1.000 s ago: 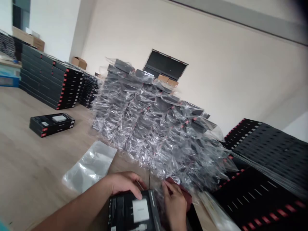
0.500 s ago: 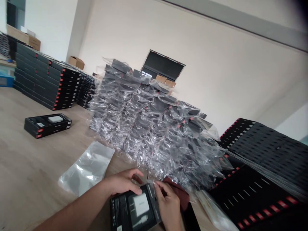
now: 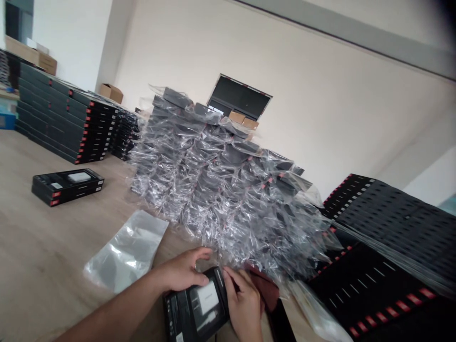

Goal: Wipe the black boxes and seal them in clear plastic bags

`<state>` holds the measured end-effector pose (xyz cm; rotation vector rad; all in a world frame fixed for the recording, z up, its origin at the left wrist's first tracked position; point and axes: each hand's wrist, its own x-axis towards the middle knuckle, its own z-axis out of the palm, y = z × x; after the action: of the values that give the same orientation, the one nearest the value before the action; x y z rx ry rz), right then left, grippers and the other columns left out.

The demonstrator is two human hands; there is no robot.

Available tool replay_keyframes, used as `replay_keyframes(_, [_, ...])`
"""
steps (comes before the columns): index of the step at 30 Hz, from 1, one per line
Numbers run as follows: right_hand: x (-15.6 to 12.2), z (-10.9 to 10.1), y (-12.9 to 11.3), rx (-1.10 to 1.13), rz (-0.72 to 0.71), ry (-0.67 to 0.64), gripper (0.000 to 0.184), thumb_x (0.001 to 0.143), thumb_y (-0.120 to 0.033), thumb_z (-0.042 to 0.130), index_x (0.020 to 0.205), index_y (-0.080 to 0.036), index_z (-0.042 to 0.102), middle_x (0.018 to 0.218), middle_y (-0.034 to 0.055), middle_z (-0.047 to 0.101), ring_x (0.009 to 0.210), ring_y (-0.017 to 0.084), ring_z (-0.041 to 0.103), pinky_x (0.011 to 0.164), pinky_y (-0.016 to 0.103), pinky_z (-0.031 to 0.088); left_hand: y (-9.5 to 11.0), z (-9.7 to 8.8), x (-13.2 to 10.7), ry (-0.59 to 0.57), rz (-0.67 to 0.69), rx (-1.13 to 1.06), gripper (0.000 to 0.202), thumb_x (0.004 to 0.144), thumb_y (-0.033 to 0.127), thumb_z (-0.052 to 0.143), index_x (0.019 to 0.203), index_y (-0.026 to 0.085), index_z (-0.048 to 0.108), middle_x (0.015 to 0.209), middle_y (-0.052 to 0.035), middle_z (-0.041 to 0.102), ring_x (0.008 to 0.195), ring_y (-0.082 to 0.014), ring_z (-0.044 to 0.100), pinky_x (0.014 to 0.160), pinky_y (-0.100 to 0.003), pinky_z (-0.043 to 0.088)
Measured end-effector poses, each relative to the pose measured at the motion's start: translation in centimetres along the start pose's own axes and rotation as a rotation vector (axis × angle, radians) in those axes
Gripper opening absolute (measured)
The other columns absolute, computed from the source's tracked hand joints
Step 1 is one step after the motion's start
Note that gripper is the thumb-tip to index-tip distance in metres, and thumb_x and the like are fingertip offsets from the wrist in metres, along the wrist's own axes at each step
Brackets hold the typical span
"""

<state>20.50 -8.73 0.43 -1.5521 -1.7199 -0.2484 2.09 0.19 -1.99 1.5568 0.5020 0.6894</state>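
Low in the view, a black retail box (image 3: pixel 180 311) lies tilted, a white charger and cable pictured or showing on its face. My left hand (image 3: pixel 183 271) grips its far edge, thumb on the face and fingers curled behind. At the box's right end my right hand (image 3: pixel 245 300) is closed, thumb and forefinger pinched at the far corner; whether they hold the end flap or a film is unclear. To the left lies a flat clear plastic bag (image 3: pixel 126 251). Just right of my right hand is a dark red flat piece (image 3: pixel 265 287), partly hidden.
A large heap of bagged boxes (image 3: pixel 213 180) fills the middle of the table (image 3: pixel 42 270). Two stacked boxes (image 3: pixel 67 186) sit at left, before a tall stack of black boxes (image 3: pixel 64 114). More black boxes (image 3: pixel 370 280) and clear bags (image 3: pixel 317 308) are at right.
My right hand has shifted slightly left and down along the box end. The box has turned a little, and the whole view has moved slightly.
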Motion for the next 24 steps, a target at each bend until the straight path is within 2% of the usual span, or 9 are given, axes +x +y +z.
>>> replay_keyframes(4, [0.1, 0.0, -0.2, 0.006, -0.042, -0.020, 0.027, 0.090, -0.035, 0.049, 0.088, -0.023, 0.072, 0.080, 0.0048, 0.069, 0.073, 0.017, 0.067, 0.067, 0.024, 0.053, 0.1, 0.0, 0.3, -0.022, 0.023, -0.011, 0.057, 0.067, 0.018, 0.066, 0.124, 0.020, 0.059, 0.125, -0.0079, 0.062, 0.111, -0.0227, 0.059, 0.092, -0.031, 0.045])
replay_keyframes(8, [-0.1, 0.2, 0.2, -0.091, -0.050, 0.007, 0.026, 0.084, -0.025, 0.045, 0.091, -0.023, 0.070, 0.081, 0.0047, 0.068, 0.072, 0.017, 0.066, 0.067, 0.025, 0.052, -0.3, -0.3, 0.5, 0.053, 0.042, 0.159, 0.043, 0.072, 0.022, 0.061, 0.115, 0.023, 0.066, 0.117, -0.0028, 0.067, 0.108, -0.0217, 0.060, 0.094, -0.030, 0.044])
replay_keyframes(11, [-0.4, 0.2, 1.0, -0.287, 0.093, 0.031, 0.025, 0.076, -0.022, 0.047, 0.090, -0.023, 0.068, 0.090, 0.0075, 0.070, 0.077, 0.020, 0.067, 0.064, 0.028, 0.051, -0.7, -0.5, 0.4, 0.095, -0.009, 0.232, 0.042, 0.077, 0.029, 0.058, 0.118, 0.027, 0.065, 0.120, -0.0020, 0.065, 0.108, -0.0236, 0.060, 0.094, -0.033, 0.044])
replay_keyframes(14, [-0.7, -0.1, 2.0, -0.396, 0.327, -0.016, 0.015, 0.075, -0.032, 0.053, 0.075, -0.025, 0.066, 0.071, 0.0058, 0.070, 0.060, 0.023, 0.066, 0.052, 0.029, 0.045, -1.2, -0.4, 0.2, 0.113, -0.030, 0.229, 0.039, 0.079, 0.032, 0.057, 0.117, 0.029, 0.066, 0.121, -0.0009, 0.065, 0.113, -0.0255, 0.058, 0.098, -0.035, 0.042])
replay_keyframes(16, [-0.7, -0.1, 2.4, -0.266, 0.435, -0.062, 0.022, 0.077, -0.040, 0.052, 0.065, -0.025, 0.064, 0.055, 0.0029, 0.065, 0.048, 0.022, 0.062, 0.046, 0.028, 0.042, -1.3, -0.2, 0.2, 0.135, -0.018, 0.211, 0.038, 0.079, 0.033, 0.057, 0.115, 0.030, 0.067, 0.121, -0.0005, 0.066, 0.116, -0.0259, 0.056, 0.101, -0.036, 0.039])
replay_keyframes(18, [-0.5, -0.1, 2.5, -0.023, 0.490, -0.056, 0.027, 0.076, -0.046, 0.053, 0.063, -0.024, 0.063, 0.051, 0.0018, 0.065, 0.046, 0.021, 0.062, 0.045, 0.028, 0.044, -1.3, -0.1, 0.1, 0.152, 0.001, 0.191, 0.037, 0.079, 0.032, 0.057, 0.114, 0.028, 0.068, 0.121, -0.0007, 0.065, 0.118, -0.0255, 0.055, 0.102, -0.035, 0.038])
replay_keyframes(21, [0.0, 0.1, 2.2, 0.202, 0.516, 0.069, 0.027, 0.070, -0.048, 0.059, 0.067, -0.022, 0.064, 0.057, 0.0027, 0.069, 0.052, 0.022, 0.066, 0.050, 0.029, 0.050, -1.0, 0.0, 0.1, 0.176, -0.008, 0.183, 0.037, 0.080, 0.033, 0.057, 0.114, 0.027, 0.068, 0.124, -0.0014, 0.064, 0.117, -0.0249, 0.055, 0.103, -0.035, 0.038])
replay_keyframes(24, [0.4, 0.0, 1.7, 0.184, 0.497, 0.211, 0.030, 0.066, -0.051, 0.062, 0.069, -0.021, 0.064, 0.064, 0.0050, 0.071, 0.061, 0.023, 0.068, 0.059, 0.029, 0.053, -0.6, -0.1, 0.2, 0.217, -0.018, 0.178, 0.038, 0.082, 0.037, 0.057, 0.117, 0.027, 0.067, 0.126, -0.0026, 0.062, 0.118, -0.0248, 0.055, 0.105, -0.037, 0.037])
